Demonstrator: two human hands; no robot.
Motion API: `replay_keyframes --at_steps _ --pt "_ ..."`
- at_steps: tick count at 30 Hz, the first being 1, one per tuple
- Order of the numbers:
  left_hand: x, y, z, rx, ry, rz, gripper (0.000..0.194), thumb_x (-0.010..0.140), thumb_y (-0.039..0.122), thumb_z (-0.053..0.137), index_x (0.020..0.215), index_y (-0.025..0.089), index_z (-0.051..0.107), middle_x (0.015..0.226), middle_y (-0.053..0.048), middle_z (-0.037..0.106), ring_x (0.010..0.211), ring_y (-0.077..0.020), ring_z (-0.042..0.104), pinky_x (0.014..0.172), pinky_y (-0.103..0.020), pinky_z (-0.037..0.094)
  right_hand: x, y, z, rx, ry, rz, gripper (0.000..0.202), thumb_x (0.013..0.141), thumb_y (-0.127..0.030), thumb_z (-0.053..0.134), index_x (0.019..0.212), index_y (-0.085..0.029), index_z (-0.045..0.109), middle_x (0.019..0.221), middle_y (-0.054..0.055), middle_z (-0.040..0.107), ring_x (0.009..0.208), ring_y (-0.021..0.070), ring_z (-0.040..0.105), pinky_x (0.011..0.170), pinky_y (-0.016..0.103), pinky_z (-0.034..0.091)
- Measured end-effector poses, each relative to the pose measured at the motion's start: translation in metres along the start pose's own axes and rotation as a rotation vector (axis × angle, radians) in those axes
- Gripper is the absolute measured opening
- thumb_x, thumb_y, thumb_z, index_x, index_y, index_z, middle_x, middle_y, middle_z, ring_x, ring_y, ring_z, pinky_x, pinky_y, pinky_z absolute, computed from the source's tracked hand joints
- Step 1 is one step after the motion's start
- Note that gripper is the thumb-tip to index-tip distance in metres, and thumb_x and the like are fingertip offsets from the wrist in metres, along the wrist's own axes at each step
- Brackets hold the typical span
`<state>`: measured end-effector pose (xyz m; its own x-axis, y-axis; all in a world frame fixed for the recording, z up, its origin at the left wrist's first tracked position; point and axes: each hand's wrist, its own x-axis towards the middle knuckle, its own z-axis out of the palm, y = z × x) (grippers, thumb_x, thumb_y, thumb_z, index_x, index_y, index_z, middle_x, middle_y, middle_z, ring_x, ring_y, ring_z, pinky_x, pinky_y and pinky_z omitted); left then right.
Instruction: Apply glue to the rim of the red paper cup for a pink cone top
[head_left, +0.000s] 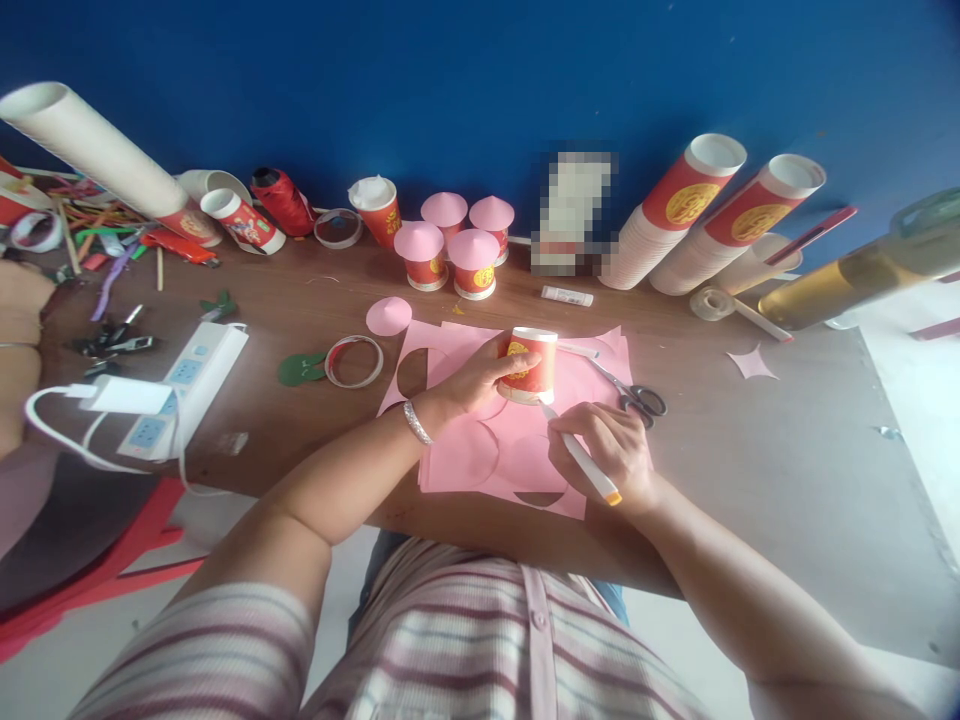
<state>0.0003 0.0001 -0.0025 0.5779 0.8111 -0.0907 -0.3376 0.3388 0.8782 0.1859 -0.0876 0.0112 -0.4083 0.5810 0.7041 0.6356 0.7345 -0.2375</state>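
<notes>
My left hand (484, 378) is wrapped around a red paper cup (541, 365) with a gold emblem, held upside down or tilted above the pink paper (465, 450); which way up, I cannot tell. In my right hand (604, 445) is a white marker (589, 468) with a yellow-orange end, its tip close to the cup's lower white edge. Whether the tip touches the cup is unclear. Under both hands lie pink sheets with round pieces cut out. Black-handled scissors (641, 400) rest on the right of the sheets.
Several red cups with pink cone tops (475, 250) stand behind the paper. Tall cup stacks (694, 200) lean at the back right, near a tape roll (712, 303). At left lie a power strip (187, 390), keys (112, 340) and a paper ring (354, 362). A person's arm (19, 340) shows far left.
</notes>
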Motion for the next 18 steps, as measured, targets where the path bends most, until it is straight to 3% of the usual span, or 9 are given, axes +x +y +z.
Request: replay_keyframes --at_steps 18 --pt "0.0007 -0.0030 -0.0013 -0.036 -0.014 -0.002 0.043 0.077 0.044 0.081 0.101 0.016 0.059 0.090 -0.003 0.062 0.079 -0.0140 0.058 0.073 -0.027 0.047 -0.0004 -0.0029 -0.0004 0.071 -0.018 -0.018 0.024 0.083 -0.002 0.060 0.096 -0.022 0.056 0.073 -0.002 0.062 0.059 0.0119 0.058 0.055 0.025 0.051"
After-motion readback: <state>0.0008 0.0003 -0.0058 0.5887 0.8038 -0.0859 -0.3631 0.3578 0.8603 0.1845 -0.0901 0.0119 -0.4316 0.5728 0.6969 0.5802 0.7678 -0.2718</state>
